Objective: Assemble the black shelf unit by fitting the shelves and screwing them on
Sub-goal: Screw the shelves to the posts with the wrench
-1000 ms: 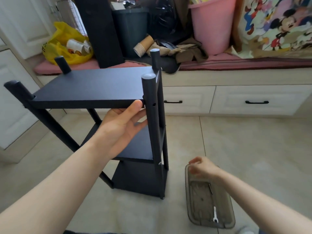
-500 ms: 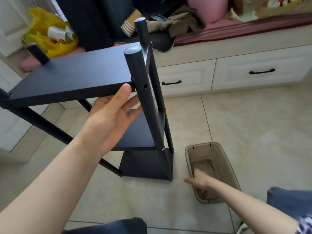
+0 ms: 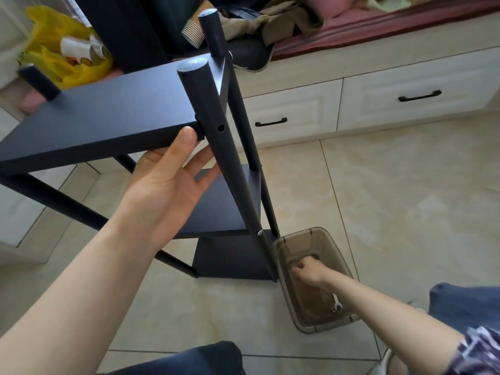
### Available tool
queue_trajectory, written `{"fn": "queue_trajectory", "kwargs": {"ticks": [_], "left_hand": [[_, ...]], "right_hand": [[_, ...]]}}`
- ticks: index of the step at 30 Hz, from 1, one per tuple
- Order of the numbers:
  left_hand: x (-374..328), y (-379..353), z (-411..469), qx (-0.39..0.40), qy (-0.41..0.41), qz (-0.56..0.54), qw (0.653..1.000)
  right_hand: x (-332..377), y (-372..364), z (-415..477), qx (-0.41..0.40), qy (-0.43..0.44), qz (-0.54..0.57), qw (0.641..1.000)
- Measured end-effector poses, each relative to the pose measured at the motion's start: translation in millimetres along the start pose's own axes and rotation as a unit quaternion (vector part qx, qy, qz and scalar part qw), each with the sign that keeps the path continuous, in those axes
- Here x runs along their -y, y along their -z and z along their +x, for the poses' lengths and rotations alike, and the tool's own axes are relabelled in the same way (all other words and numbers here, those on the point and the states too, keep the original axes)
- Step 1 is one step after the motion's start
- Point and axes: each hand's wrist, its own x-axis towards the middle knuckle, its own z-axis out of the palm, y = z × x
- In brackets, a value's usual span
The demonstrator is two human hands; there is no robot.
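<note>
Supporting the top black board (image 3: 94,117) of the black shelf unit (image 3: 232,255) from below, the left hand (image 3: 167,185) lies palm up. Its fingers are straight beneath the board and its thumb tip presses on the front edge. Just past the fingertips stands the unit's round black front post (image 3: 213,109). An empty screw hole (image 3: 221,128) shows in it right of the thumb, level with the board. Lower on the same post, a small silver screw head (image 3: 259,233) sits at the corner of the middle board (image 3: 216,212). The unit stands upright on the beige tiled floor (image 3: 392,198), between the two hands.

The right hand (image 3: 308,269) reaches down into a translucent brown plastic tray (image 3: 319,327) lying just beside the unit's foot. Its fingers are curled downward, and whether they hold anything cannot be told. Nearer the person than that hand, a small silver wrench (image 3: 336,305) lies in the tray beside the forearm.

Beyond the left hand, a yellow plastic bag (image 3: 70,71) holds white packets whose printing is too blurred to read. Beyond the right hand, white drawers (image 3: 405,85) carry black handles.
</note>
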Motion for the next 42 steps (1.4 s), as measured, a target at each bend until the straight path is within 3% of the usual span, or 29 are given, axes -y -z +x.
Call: {"fn": "queue_trajectory", "kwargs": {"ticks": [3, 9, 16, 19, 26, 35, 42], "left_hand": [[0.3, -1.1, -0.2, -0.009, 0.003, -0.004, 1.0], [-0.7, -3.3, -0.8, -0.022, 0.009, 0.002, 1.0], [-3.0, -1.5, 0.4, -0.02, 0.011, 0.013, 1.0], [-2.7, -0.6, 0.1, -0.018, 0.011, 0.013, 1.0], [-1.5, 2.0, 1.3, -0.011, 0.008, 0.014, 1.0], [-1.8, 1.3, 0.3, -0.006, 0.0, 0.016, 1.0], [-0.4, -0.6, -1.0, 0.009, -0.004, 0.01, 1.0]], "right_hand": [[-4.7, 12.1, 10.4, -0.044, -0.023, -0.051, 0.997], [-24.0, 8.9, 27.8, -0.039, -0.076, -0.112, 0.99], [-36.0, -6.4, 45.6, -0.09, -0.033, -0.102, 0.99], [-40.2, -12.1, 48.4, -0.11, 0.01, -0.175, 0.978], [-42.9, -15.9, 42.9, -0.069, 0.041, -0.305, 0.949], [-19.8, -3.4, 27.0, -0.054, 0.083, -0.3, 0.949], [42.0, 44.1, -6.6, -0.04, 0.104, -0.295, 0.949]]}}
